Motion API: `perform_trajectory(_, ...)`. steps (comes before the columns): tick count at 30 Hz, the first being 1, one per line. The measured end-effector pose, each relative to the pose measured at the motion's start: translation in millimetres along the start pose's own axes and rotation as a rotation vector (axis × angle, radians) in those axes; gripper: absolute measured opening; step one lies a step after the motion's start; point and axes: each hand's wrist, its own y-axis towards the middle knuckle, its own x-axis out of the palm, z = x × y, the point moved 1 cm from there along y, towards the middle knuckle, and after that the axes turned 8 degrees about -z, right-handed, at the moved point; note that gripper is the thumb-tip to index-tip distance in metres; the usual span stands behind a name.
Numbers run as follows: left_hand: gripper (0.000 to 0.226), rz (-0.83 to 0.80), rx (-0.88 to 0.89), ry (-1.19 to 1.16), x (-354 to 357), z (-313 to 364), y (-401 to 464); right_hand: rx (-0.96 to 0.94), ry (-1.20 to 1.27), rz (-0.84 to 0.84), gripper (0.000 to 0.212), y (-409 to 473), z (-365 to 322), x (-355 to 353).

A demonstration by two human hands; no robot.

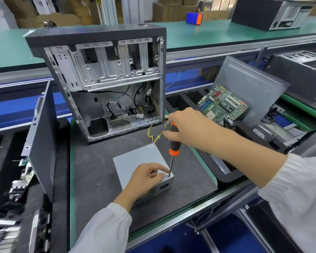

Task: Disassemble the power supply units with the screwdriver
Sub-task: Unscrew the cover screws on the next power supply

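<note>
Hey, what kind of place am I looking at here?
Likely a computer teardown or recycling line in a factory: an opened tower case on a bench mat, a loose motherboard in a bin, and stacked cardboard boxes behind a green conveyor.

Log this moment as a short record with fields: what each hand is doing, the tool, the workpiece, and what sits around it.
workpiece: grey power supply box lying flat on the dark mat
left hand: pressing on the box top, near corner
right hand: grip closed on the screwdriver handle
tool: upright, tip at the box's near right corner
behind: open computer case
right: circuit board in a tray
</note>
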Motion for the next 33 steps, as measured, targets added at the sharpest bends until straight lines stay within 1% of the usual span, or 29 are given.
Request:
perform_trajectory(2, 0.025, -0.012, 0.010, 0.007, 0, 0, 0, -0.066, 0.030, -0.101, 0.030, -4, 6, -6)
perform_trajectory(5, 0.025, -0.013, 0.012, -0.011, -1, 0, 0, -0.134, 0.061, -0.226, 0.029, -11, 9, -13)
perform_trajectory(8, 0.025, -0.021, 0.017, -0.006, 0, 0, 0, -0.175, -0.004, -0.280, 0.029, -11, 8, -14)
perform_trajectory(11, 0.024, -0.034, 0.025, -0.026, -1, 0, 1, -0.202, -0.035, -0.321, 0.024, -9, 9, -16)
perform_trajectory(14, 0.020, -0.050, 0.050, -0.147, -8, 5, 3, -0.291, 0.014, -0.391, 0.015, -8, 10, -19)
perform_trajectory(18, 0.021, -0.195, 0.087, -0.219, -17, 18, 10, -0.414, -0.011, -0.430, 0.026, -5, 4, -22)
perform_trajectory(20, 0.020, -0.222, 0.106, -0.261, -16, 25, 14, -0.440, -0.025, -0.439, 0.029, -3, 1, -24)
perform_trajectory(22, 0.014, -0.205, 0.123, -0.307, -13, 30, 16, -0.406, 0.001, -0.445, 0.026, -3, 2, -26)
perform_trajectory(23, 0.013, -0.201, 0.133, -0.332, -12, 31, 18, -0.358, 0.017, -0.422, 0.030, -3, 2, -26)
perform_trajectory(25, 0.011, -0.200, 0.141, -0.356, -10, 33, 20, -0.193, -0.003, -0.317, 0.055, -5, 3, -24)
perform_trajectory(26, 0.009, -0.197, 0.142, -0.352, -10, 33, 21, -0.101, -0.071, -0.276, 0.065, -6, 2, -23)
perform_trajectory(27, 0.008, -0.195, 0.142, -0.343, -10, 34, 20, -0.031, -0.150, -0.247, 0.067, -8, -1, -22)
perform_trajectory(28, 0.007, -0.192, 0.143, -0.329, -10, 34, 20, -0.001, -0.225, -0.227, 0.063, -7, -2, -19)
perform_trajectory(29, 0.007, -0.195, 0.144, -0.313, -10, 34, 20, -0.014, -0.273, -0.202, 0.059, -8, -3, -18)
perform_trajectory(30, 0.006, -0.206, 0.148, -0.297, -10, 34, 21, -0.047, -0.294, -0.215, 0.053, -7, -4, -17)
perform_trajectory(31, 0.006, -0.222, 0.150, -0.291, -10, 35, 21, -0.098, -0.281, -0.247, 0.043, -9, -5, -19)
perform_trajectory(33, 0.009, -0.238, 0.151, -0.324, -11, 39, 22, -0.196, -0.214, -0.351, 0.011, -11, -2, -27)
